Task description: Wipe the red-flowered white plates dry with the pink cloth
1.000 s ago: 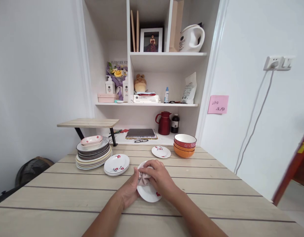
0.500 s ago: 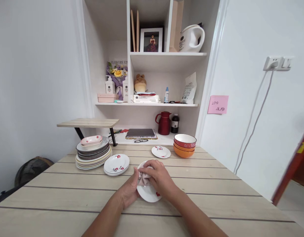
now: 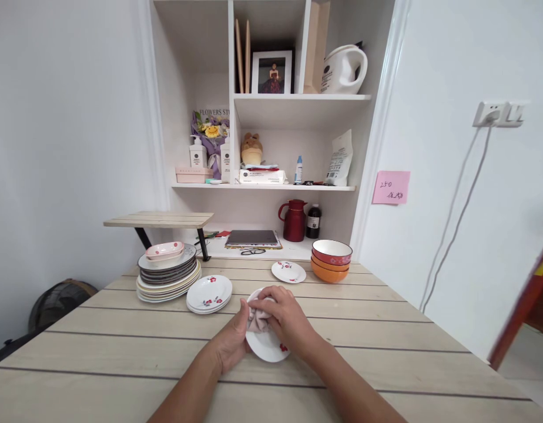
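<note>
A small white plate with red flowers (image 3: 268, 348) is tilted up off the table in front of me. Its left rim is gripped by my left hand (image 3: 233, 341), the thumb near the upper edge. My right hand (image 3: 285, 314) is closed on a crumpled pale pink cloth (image 3: 258, 322) and presses it against the plate's face. Left of my hands, a short stack of matching flowered plates (image 3: 210, 292) lies on the table. Another flowered plate (image 3: 289, 271) lies alone beyond my right hand.
A tall plate stack (image 3: 168, 285) topped by a pink-dotted dish (image 3: 164, 251) stands at the left beside a small raised shelf (image 3: 159, 220). Stacked bowls (image 3: 331, 261) are at the back right. Behind the table are a laptop (image 3: 254, 237), a red jug (image 3: 294, 221) and a dark bottle (image 3: 313, 222).
The view has shifted very slightly. Both hands, the cloth and the plate keep nearly the same pose.
</note>
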Demonstrator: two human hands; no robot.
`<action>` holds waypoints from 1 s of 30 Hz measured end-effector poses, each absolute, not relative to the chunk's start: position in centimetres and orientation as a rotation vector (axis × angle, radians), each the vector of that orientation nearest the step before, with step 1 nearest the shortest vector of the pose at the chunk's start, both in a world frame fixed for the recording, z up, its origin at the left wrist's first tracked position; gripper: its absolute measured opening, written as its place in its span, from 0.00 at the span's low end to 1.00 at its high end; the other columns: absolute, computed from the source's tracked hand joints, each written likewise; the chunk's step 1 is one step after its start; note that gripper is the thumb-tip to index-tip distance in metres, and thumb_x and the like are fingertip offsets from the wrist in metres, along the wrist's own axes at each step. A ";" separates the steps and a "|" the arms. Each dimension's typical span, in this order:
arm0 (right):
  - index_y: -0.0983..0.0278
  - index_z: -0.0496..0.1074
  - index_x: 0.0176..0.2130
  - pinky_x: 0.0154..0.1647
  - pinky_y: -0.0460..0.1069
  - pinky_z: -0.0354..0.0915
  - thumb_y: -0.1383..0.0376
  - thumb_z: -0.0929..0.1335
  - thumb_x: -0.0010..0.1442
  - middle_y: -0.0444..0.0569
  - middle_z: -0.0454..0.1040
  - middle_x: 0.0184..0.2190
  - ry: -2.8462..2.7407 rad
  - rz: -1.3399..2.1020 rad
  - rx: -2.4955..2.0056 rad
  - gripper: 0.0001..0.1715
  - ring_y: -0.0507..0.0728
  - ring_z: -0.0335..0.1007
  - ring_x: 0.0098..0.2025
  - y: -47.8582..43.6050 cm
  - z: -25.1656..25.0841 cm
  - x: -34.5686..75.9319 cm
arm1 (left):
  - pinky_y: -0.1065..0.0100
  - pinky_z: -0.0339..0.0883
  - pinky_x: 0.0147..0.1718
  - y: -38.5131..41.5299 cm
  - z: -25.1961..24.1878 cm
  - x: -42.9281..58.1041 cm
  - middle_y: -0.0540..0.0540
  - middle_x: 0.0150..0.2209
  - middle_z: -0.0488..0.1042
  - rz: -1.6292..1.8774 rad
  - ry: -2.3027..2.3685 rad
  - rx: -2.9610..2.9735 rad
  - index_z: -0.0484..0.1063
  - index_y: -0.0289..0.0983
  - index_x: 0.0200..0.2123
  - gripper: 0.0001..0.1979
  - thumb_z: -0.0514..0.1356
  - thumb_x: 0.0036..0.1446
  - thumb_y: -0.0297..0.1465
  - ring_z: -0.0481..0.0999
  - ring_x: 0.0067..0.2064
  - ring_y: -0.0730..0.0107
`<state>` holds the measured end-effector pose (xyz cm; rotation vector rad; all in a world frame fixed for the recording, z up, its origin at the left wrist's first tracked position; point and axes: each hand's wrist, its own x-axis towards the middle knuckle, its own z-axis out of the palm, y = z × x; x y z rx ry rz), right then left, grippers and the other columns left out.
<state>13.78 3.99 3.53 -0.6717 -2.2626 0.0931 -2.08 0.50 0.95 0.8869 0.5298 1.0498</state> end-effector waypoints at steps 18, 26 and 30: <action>0.51 0.73 0.50 0.49 0.55 0.59 0.81 0.63 0.52 0.48 0.72 0.47 -2.262 0.073 -0.693 0.35 0.58 0.65 0.49 4.2 3.6 14.0 | 0.56 0.58 0.55 0.4 1.0 -2.0 0.36 0.54 0.73 1.060 0.543 0.894 0.58 0.39 0.63 0.38 0.48 0.56 0.56 0.70 0.56 0.55; 0.50 0.75 0.49 0.49 0.56 0.59 0.79 0.64 0.53 0.48 0.73 0.46 -2.251 0.029 -0.901 0.32 0.59 0.65 0.48 5.3 3.8 15.6 | 0.55 0.55 0.59 0.7 1.1 -2.4 0.37 0.57 0.70 1.071 0.479 0.786 0.58 0.38 0.63 0.39 0.47 0.56 0.57 0.67 0.59 0.54; 0.53 0.75 0.49 0.47 0.55 0.62 0.79 0.64 0.53 0.50 0.73 0.46 -2.229 0.035 -0.883 0.30 0.59 0.65 0.46 5.4 3.8 15.8 | 0.56 0.54 0.60 0.7 1.2 -2.6 0.37 0.58 0.70 1.104 0.423 0.749 0.57 0.38 0.64 0.39 0.47 0.57 0.56 0.67 0.60 0.55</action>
